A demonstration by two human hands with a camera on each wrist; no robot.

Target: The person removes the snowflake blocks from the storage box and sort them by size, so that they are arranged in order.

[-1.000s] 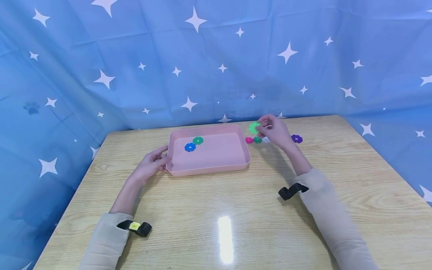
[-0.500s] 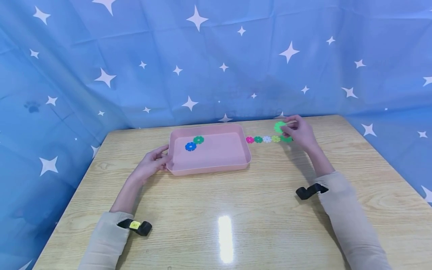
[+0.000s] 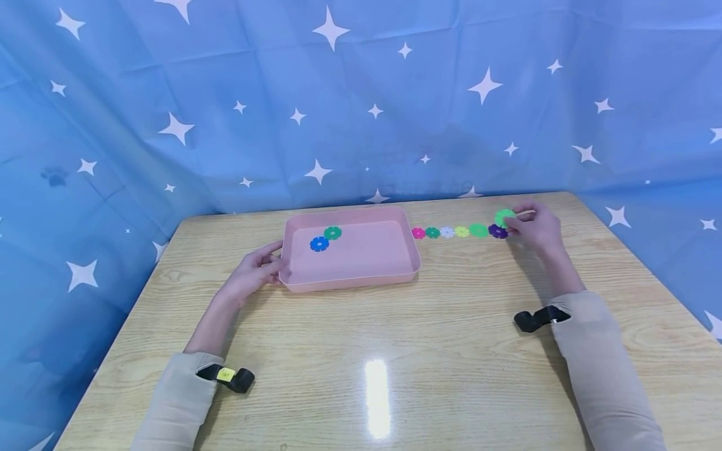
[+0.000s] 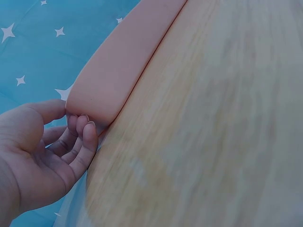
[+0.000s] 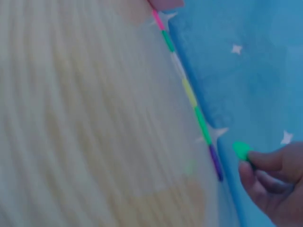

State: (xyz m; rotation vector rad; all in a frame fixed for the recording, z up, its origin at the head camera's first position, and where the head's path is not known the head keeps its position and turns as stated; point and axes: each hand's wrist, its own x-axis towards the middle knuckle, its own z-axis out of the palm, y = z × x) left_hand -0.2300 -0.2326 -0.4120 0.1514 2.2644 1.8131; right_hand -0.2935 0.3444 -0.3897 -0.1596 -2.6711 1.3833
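Observation:
My right hand (image 3: 538, 230) pinches a bright green notched disc (image 3: 504, 217) between thumb and fingers. It is held just above the dark purple disc (image 3: 497, 231), the right end of a row on the table. Leftward in that row lie a green disc (image 3: 478, 230), a yellow-green one (image 3: 462, 232), a white one (image 3: 447, 232), a darker green one (image 3: 432, 233) and a pink one (image 3: 418, 233) beside the tray. My left hand (image 3: 256, 272) grips the left side of the pink tray (image 3: 350, 285); the left wrist view shows its fingers curled at the tray's corner (image 4: 94, 106).
Inside the tray lie a blue disc (image 3: 319, 243) and a green disc (image 3: 333, 233), touching or overlapping. A blue star-patterned curtain (image 3: 361, 94) hangs behind the wooden table (image 3: 316, 351). Bright glare (image 3: 376, 398) shows on the table's front.
My right hand has moved to the right along the row with the bright green disc, uncovering the discs it hid before. The left hand and tray have stayed put.

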